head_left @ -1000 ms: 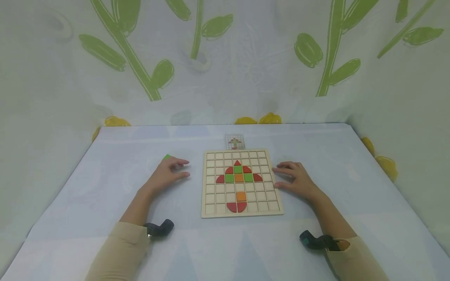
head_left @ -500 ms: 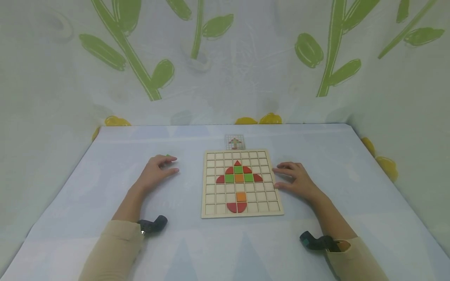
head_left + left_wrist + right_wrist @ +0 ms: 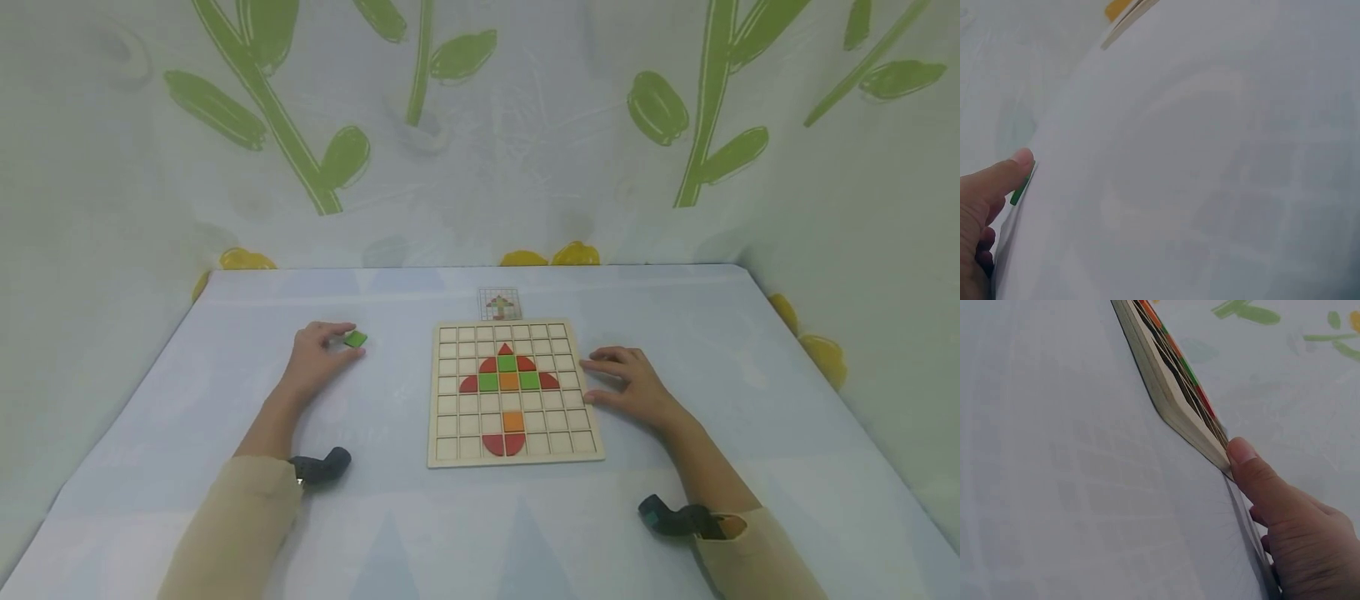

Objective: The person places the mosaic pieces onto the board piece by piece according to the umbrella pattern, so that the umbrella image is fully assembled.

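Note:
A green square tile lies on the table at the left. Around it my left hand rests with thumb and fingers spread to either side, and in the head view a gap shows between thumb and tile. The left wrist view has the thumb in front of part of that green tile. My right hand touches the right edge of a wooden grid board with relaxed fingertips. Red, green and orange pieces sit in the board's middle squares, among them an orange square and a red triangle.
A small card printed with a coloured grid pattern lies just behind the board. The white table meets a curtain with leaf prints at its back edge. Each wrist carries a black camera, such as the left one.
My left hand has moved left and slightly away from me, so the green tile that was mostly hidden behind it now shows between thumb and fingers. The right hand stays in place.

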Tool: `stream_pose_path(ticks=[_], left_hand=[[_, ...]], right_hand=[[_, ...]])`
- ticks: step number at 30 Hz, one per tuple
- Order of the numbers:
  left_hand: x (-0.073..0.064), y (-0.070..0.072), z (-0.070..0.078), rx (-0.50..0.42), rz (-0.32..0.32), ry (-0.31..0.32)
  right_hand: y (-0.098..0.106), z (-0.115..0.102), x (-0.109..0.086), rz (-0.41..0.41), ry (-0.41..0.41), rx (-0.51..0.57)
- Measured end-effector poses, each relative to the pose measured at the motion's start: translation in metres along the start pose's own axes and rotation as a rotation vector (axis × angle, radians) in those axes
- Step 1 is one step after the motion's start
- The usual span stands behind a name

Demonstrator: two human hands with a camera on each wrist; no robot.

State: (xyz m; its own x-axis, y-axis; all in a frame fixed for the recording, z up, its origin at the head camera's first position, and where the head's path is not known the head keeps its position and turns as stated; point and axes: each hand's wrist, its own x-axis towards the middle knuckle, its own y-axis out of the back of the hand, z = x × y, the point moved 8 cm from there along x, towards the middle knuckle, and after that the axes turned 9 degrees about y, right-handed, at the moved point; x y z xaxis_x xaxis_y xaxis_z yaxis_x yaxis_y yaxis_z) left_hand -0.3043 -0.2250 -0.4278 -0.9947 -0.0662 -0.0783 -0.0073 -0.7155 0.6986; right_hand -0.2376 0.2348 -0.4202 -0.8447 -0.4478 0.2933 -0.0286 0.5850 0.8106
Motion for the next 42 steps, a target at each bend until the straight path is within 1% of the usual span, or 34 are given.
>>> stream_pose_path(ticks=[6,14,18,20,24,35,38,42], left_hand=[[0.006,-0.002,-0.002,0.063,0.000,0.012],[0.008,-0.004,0.000,0.063,-0.009,0.017],[0.007,-0.005,0.003,0.056,-0.013,0.007],[0.007,-0.004,0.004,0.062,-0.004,0.003],[0.006,-0.004,0.005,0.080,0.008,0.013],[0.003,-0.011,0.011,0.116,0.005,-0.018],[0.001,-0.013,0.013,0.118,0.001,-0.014],[0.000,-0.015,0.012,0.114,-0.003,0.009]], right_hand=[[0.000,-0.001,0.000,0.001,0.005,0.002],[0.000,0.000,-0.001,0.002,0.009,0.002],[0.001,0.000,-0.001,0.002,0.010,-0.003],[0.001,0.001,-0.001,0.003,0.013,-0.003],[0.001,0.001,0.000,0.000,0.012,0.005],[0.000,0.002,0.000,-0.007,-0.004,-0.015],[0.000,0.002,0.000,-0.007,-0.019,-0.002],[-0.001,0.001,0.000,-0.011,-0.034,0.008]])
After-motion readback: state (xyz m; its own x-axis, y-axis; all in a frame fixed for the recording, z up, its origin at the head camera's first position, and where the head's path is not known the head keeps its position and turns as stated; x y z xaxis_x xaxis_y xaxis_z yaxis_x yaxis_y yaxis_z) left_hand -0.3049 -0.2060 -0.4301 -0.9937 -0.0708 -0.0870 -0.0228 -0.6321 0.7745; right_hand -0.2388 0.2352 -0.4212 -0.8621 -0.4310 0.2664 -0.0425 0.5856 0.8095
